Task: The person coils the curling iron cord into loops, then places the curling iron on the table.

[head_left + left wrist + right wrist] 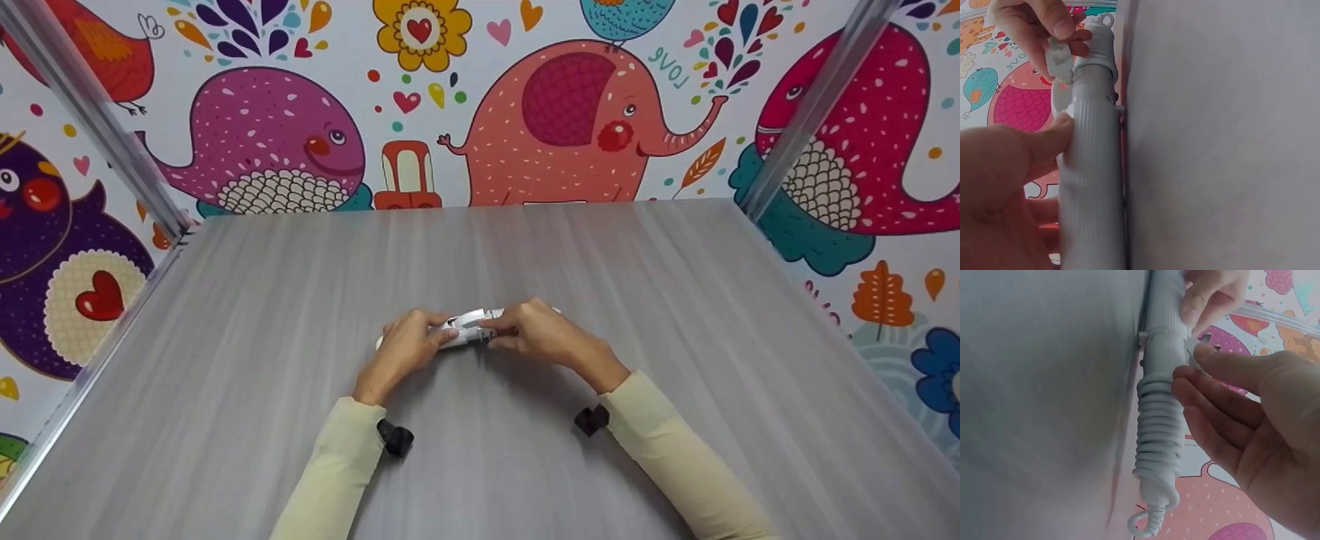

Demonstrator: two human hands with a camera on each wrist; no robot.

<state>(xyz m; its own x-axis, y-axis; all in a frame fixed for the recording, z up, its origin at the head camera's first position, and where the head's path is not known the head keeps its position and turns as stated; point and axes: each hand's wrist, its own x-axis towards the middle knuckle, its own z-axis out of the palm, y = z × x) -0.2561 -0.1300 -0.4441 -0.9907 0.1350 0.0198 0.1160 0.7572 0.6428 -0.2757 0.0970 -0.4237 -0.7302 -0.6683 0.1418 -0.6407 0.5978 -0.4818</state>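
Note:
A white rod-shaped curling iron (471,336) with a ribbed body (1095,174) lies along the table, between both hands in the head view. My left hand (407,343) grips its body, thumb on the near side and fingers behind. Its white cord (1159,424) is wound in several turns round the other end, with a small loop at the tip. There my right hand (541,330) pinches the cord's pale plug (1060,62) between thumb and fingertips, close beside the iron. Metal prongs (1207,338) stick out past the right thumb.
The grey wood-grain table (262,300) runs back to a wall printed with cartoon animals (562,135). Metal posts (810,112) stand at the back corners, and a metal rail (75,405) follows the left edge. A black wrist camera (395,438) hangs from the left sleeve.

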